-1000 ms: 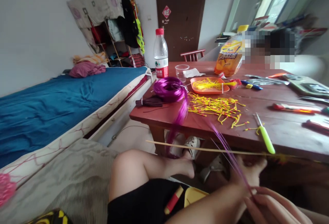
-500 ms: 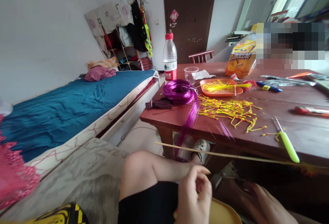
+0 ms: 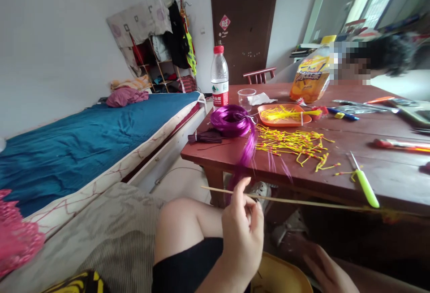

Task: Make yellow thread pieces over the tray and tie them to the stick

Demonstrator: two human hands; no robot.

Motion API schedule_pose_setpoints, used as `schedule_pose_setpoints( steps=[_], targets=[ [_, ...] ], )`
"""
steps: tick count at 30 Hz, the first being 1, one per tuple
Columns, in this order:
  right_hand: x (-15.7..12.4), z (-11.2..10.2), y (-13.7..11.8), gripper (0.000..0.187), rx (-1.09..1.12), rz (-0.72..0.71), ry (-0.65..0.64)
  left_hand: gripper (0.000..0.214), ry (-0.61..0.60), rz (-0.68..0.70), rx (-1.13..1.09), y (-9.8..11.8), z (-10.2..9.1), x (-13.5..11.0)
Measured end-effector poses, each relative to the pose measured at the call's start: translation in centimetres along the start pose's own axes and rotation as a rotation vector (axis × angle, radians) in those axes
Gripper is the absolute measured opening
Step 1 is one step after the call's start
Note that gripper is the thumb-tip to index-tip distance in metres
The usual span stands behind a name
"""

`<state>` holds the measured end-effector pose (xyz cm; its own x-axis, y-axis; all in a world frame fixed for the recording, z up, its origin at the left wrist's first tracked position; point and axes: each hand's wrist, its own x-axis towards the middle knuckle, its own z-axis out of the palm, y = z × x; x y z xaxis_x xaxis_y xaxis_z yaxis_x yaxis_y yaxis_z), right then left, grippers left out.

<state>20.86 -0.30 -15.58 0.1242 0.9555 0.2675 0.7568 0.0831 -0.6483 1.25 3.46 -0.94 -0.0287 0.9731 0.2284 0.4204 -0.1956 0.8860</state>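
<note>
My left hand is raised in front of my knee, forefinger up and thumb pinched against the other fingers on thin purple strands that hang from a purple coil on the red-brown table. A long thin stick runs level just behind the fingertips, below the table's edge. My right hand lies low at the bottom right with its fingers stretched out, holding nothing that I can see. A yellow object rests on my lap between the hands.
The table holds scattered yellow pieces, an orange tray, a green-handled tool, a water bottle, a plastic cup, an orange bag and pens. Another person sits far right. A blue-covered bed lies left.
My left hand has risen from my lap to the hanging purple strands. My right hand, which held the strands a second ago, has dropped low. The view has swung slightly.
</note>
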Motion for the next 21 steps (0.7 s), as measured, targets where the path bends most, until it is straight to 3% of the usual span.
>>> schedule_pose_setpoints(
  steps=[4,7,10,12,14,18,21],
  targets=[
    [-0.4,-0.3,-1.0,0.026,0.001,-0.023,-0.047,0.031,0.044,-0.112,-0.039,-1.8,1.2,-1.7],
    [-1.8,0.2,-1.6,0.023,0.01,-0.083,-0.064,0.057,0.014,-0.269,-0.205,-3.8,2.3,-2.3],
    [-3.5,1.5,-2.2,0.026,0.016,-0.167,-0.076,0.084,-0.241,-0.337,-0.444,-4.7,3.2,-1.9],
    [-4.2,2.5,-2.7,0.032,0.017,-0.21,-0.093,0.087,-0.448,-0.323,-0.531,-4.5,3.7,-1.5],
    [-4.6,3.4,-3.2,0.038,0.016,-0.223,-0.111,0.076,-0.548,-0.309,-0.535,-3.9,4.1,-1.2],
    [-5.4,4.5,-4.2,0.047,0.043,-0.207,-0.171,0.024,-0.485,-0.325,-0.443,-3.6,4.8,-1.0],
    [-6.8,4.9,-4.6,0.053,0.081,-0.184,-0.209,0.023,-0.461,-0.347,-0.449,-4.3,4.7,-0.8]
  ],
)
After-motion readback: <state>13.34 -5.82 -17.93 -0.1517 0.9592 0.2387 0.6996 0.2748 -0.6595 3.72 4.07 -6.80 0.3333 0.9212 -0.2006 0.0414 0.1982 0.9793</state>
